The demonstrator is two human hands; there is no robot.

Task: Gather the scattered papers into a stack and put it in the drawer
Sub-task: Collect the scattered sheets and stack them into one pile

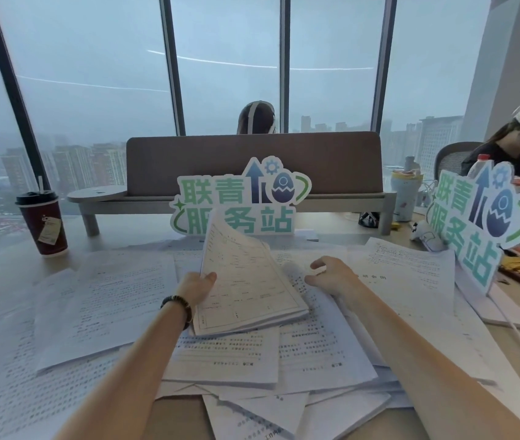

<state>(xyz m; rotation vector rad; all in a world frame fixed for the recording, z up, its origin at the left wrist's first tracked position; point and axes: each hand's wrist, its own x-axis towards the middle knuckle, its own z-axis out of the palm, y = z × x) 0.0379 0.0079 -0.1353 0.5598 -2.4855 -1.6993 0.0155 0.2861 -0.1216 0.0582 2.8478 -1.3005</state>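
Note:
Printed white papers (103, 300) lie scattered and overlapping across the whole desk in front of me. My left hand (196, 289) grips the left edge of a small stack of sheets (249, 281) and holds it tilted up above the pile, its top corner curling toward the sign. My right hand (331, 274) hovers just right of that stack with fingers loosely curled, touching or nearly touching a blurred sheet (296, 277) beneath it. No drawer is in view.
A lidded paper coffee cup (43, 223) stands at the far left. Two green-lettered signs (239, 198) (481, 223) stand behind and right of the papers. A desk divider shelf (252, 173) runs across the back. Bottles and clutter sit far right. Two other people sit beyond.

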